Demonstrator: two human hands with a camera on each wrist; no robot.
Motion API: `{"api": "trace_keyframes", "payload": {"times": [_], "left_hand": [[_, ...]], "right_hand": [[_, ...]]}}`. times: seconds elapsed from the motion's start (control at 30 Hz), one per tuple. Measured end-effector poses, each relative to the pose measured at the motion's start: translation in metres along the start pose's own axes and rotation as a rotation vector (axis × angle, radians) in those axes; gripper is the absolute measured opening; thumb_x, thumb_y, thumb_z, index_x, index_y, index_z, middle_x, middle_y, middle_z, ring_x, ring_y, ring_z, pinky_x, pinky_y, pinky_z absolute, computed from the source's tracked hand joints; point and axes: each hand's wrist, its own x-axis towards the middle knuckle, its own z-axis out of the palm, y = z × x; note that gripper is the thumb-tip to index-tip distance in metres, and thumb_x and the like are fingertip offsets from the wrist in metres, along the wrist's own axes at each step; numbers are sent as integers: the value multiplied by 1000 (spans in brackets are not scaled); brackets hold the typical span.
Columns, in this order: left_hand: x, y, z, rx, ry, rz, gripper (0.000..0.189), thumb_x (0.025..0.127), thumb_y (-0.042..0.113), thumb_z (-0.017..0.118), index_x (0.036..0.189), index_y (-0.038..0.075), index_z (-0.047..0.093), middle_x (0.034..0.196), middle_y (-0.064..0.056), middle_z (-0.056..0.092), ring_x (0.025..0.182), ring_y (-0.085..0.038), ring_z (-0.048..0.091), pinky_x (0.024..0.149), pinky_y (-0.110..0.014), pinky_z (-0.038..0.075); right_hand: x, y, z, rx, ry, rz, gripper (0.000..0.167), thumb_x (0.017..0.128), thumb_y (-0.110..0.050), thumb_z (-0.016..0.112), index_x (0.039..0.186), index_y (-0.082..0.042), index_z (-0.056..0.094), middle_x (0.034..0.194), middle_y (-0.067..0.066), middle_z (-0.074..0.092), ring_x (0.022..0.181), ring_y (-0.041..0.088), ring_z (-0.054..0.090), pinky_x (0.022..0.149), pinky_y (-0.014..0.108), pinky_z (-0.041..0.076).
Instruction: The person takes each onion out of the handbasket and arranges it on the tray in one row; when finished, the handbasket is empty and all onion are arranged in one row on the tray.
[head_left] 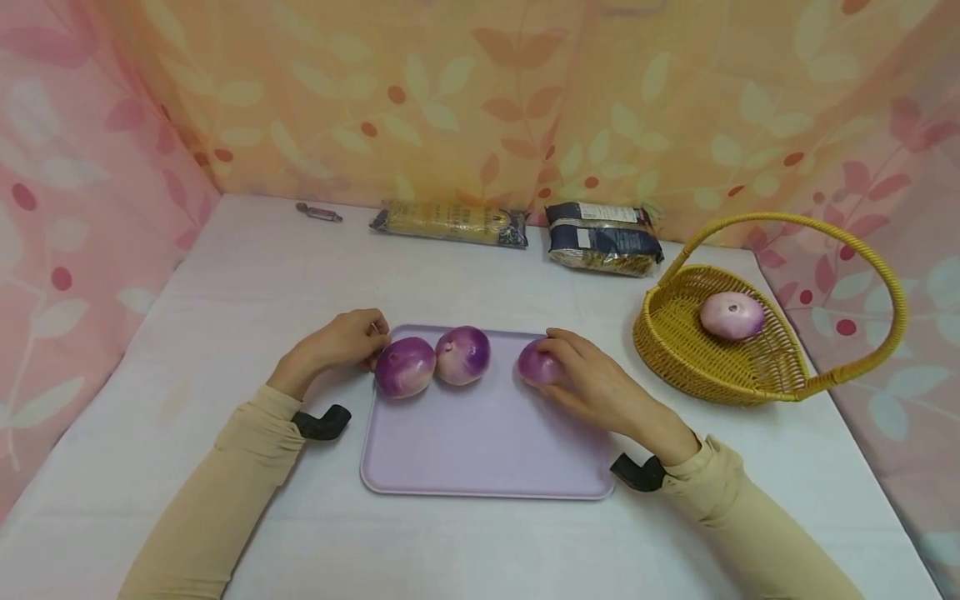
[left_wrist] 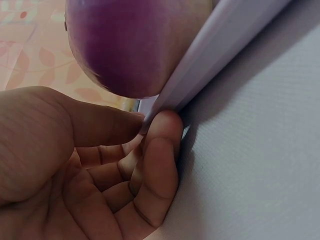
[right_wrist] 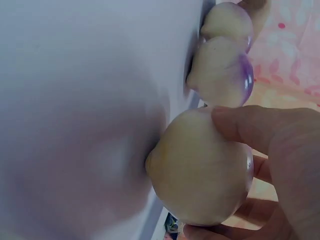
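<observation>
In the head view, a lilac tray (head_left: 487, 450) lies on the white-covered table. My left hand (head_left: 341, 346) pinches the tray's rim near its far left corner, thumb inside and curled fingers outside, as the left wrist view shows. Close by it sits a purple-and-white turnip (head_left: 405, 367), and a second turnip (head_left: 462, 356) touches it on the right. My right hand (head_left: 596, 383) grips a third turnip (right_wrist: 200, 170) near the far right of the tray. In the right wrist view its pale underside has a pointed tip close to the tray surface; whether they touch I cannot tell.
A yellow wicker basket (head_left: 675, 367) with a tall handle stands at the right, holding a paler turnip (head_left: 732, 316). Along the back lie a peeler-like tool (head_left: 320, 213), a long yellow food packet (head_left: 453, 223) and a dark packet (head_left: 603, 239). Floral curtains enclose the table.
</observation>
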Motion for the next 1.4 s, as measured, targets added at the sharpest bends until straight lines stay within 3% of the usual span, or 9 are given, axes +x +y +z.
{"api": "trace_keyframes", "payload": {"times": [0.2, 0.57, 0.87, 1.4], "left_hand": [[0, 0, 1, -2, 4, -7, 21, 99, 11, 49, 111, -5, 53, 72, -9, 64, 60, -15, 60, 60, -26, 48], [0, -1, 2, -14, 4, 7, 19, 98, 9, 49, 109, -5, 53, 72, -9, 64, 60, -14, 60, 60, -26, 49], [-1, -1, 1, -12, 9, 13, 19, 98, 9, 49, 109, -5, 54, 73, -10, 64, 62, -15, 61, 61, -26, 49], [-1, -1, 1, -39, -2, 5, 20, 98, 9, 50, 111, -6, 53, 76, -11, 65, 63, -14, 63, 62, -26, 51]], "right_hand": [[9, -5, 2, 14, -38, 58, 54, 82, -24, 79, 129, -11, 54, 138, 19, 53, 124, 35, 56, 104, 50, 46], [23, -13, 11, 42, -11, -15, 53, 77, -18, 83, 121, -8, 55, 137, 26, 51, 124, 38, 56, 102, 52, 47], [27, -17, 13, 54, -26, -12, 53, 78, -19, 82, 122, -9, 54, 138, 22, 51, 130, 36, 53, 104, 49, 47], [25, -19, 12, 26, -40, 0, 66, 76, -26, 84, 130, -11, 49, 144, 24, 46, 122, 38, 58, 97, 51, 51]]}}
